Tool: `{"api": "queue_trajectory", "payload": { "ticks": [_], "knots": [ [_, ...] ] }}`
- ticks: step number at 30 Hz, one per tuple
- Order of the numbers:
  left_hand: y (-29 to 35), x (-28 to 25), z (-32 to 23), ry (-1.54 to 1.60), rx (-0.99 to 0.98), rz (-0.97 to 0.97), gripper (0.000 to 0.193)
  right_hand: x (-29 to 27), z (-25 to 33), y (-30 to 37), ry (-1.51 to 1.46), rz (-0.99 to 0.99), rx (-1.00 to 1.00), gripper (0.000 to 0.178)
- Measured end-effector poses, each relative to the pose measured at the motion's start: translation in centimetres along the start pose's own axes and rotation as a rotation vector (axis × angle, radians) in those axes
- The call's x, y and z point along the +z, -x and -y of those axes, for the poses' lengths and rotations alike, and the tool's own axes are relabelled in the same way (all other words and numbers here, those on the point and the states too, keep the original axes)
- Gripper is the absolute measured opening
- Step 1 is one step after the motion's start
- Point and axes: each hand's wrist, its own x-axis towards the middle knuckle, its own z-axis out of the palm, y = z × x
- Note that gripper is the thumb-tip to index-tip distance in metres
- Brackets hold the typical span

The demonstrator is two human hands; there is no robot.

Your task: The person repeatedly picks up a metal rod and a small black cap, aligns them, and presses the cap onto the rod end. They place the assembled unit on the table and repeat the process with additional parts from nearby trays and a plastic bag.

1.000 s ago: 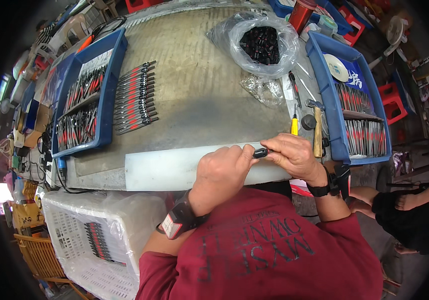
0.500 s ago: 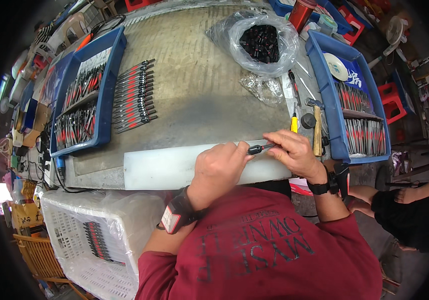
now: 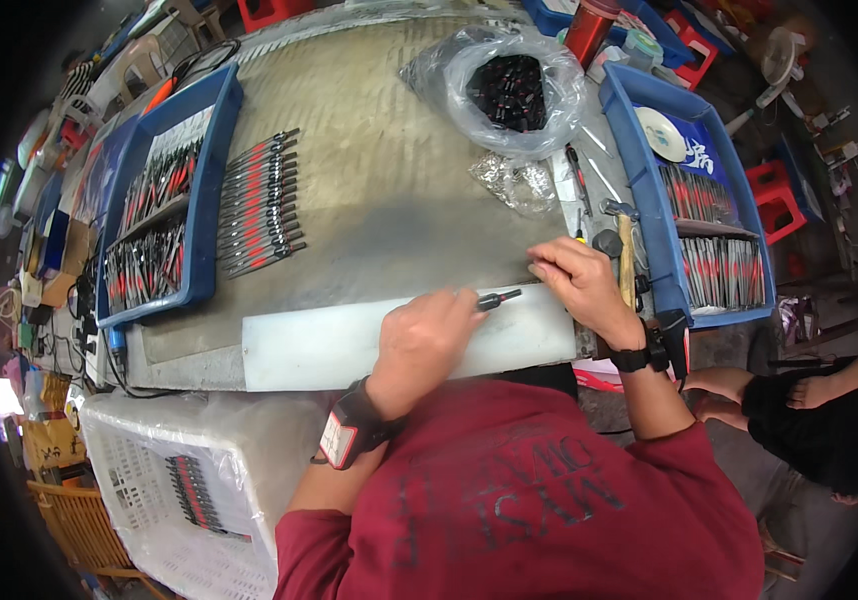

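Note:
My left hand [image 3: 419, 335] is closed round a short black tool handle [image 3: 497, 299], whose narrow end sticks out past the fingers toward the right. Beneath it lies a long white board [image 3: 319, 345] along the near edge of the table. My right hand [image 3: 584, 285] is apart from the handle, over the board's right end. Its fingertips are drawn together, and whatever they may hold is too small to make out. To the left, a row of slim black-and-red tools [image 3: 259, 205] lies on the table.
Blue trays of similar tools stand at left [image 3: 204, 235] and right [image 3: 639, 185]. A clear bag [image 3: 459, 75] of black parts sits at the back. Near my right hand lie a hammer [image 3: 626, 240] and a small bag of metal pieces [image 3: 514, 185]. A white crate [image 3: 149, 425] stands lower left.
My right hand has drawn away from the black handle, moving up slightly. My left hand has shifted a little left with the handle in it.

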Motion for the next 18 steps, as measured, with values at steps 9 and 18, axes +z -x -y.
{"api": "queue_trajectory", "payload": {
  "ticks": [9,18],
  "knots": [
    [1.2,1.4,1.0,-0.003,-0.117,0.14,0.013,-0.4,-3.4,-3.7,0.146,-0.087,0.06,0.015],
    [1.4,2.0,1.3,0.012,-0.082,0.053,0.018,1.2,-7.0,-7.1,0.278,-0.065,-0.002,0.015]
  ]
}}
